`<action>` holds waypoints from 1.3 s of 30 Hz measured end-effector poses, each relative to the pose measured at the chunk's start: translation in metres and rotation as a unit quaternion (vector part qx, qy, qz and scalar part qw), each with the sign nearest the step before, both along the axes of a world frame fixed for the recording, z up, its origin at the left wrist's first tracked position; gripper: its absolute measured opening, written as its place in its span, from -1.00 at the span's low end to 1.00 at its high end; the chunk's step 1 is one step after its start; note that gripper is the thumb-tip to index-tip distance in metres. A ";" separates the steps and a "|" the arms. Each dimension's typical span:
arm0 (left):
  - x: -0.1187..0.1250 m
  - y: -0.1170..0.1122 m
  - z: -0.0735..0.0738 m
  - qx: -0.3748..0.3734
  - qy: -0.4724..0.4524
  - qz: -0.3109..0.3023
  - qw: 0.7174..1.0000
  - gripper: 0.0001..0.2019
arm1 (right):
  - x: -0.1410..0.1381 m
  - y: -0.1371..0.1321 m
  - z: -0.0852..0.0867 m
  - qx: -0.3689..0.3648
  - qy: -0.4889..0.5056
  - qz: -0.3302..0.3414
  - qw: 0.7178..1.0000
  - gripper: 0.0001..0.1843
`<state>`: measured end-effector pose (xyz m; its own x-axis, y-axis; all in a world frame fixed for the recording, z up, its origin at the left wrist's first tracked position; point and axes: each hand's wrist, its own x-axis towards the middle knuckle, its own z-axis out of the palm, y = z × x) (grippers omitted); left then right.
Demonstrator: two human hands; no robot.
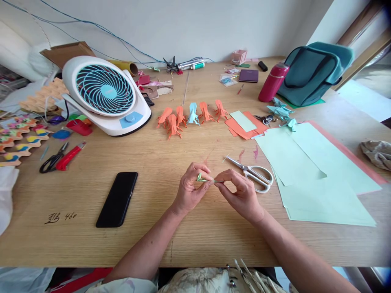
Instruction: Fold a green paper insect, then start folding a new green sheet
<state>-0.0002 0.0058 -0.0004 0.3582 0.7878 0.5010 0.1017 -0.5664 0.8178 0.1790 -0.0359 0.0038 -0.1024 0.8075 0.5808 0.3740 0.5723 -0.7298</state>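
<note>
One pair of scissors (pixel 249 168) just beside the hands (pixel 241 193), phone (pixel 117 199) farther left.

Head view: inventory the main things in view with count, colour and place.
table: 1, brown, across the picture
folded paper: 1, green, lower centre
paper figures: 5, orange, centre
another figure: 1, light blue, among them
white scissors: 1, white handles, right of centre
paper sheets: several, pale green, right
phone: 1, black, left of centre
fan: 1, white and blue, upper left
black scissors: 1, black handles, left
cutter: 1, red, beside them
bottle: 1, pinkish red, upper right
bag: 1, teal, upper right
left hand: 1, bare, pinching the folded paper
right hand: 1, bare, pinching it too
</note>
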 end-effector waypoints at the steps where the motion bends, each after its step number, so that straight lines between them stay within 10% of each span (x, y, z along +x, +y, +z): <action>1: 0.000 -0.001 0.000 -0.017 -0.003 -0.008 1.000 -0.97 | 0.001 0.000 0.001 0.000 -0.001 0.000 1.000 -0.85; 26: 0.002 -0.003 0.006 -0.189 -0.075 -0.049 0.978 -0.84 | 0.011 0.002 0.008 -0.002 -0.020 0.066 0.998 -0.86; 39: 0.006 -0.008 -0.001 -0.060 -0.029 0.031 0.997 -0.90 | 0.005 0.005 0.000 -0.254 0.227 0.068 0.938 -0.77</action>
<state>0.0063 -0.0024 -0.0014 0.2802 0.8633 0.4197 0.0846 -0.4577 0.8851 0.1835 -0.0310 0.0037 -0.0601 0.9893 0.1329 -0.0935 0.1269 -0.9875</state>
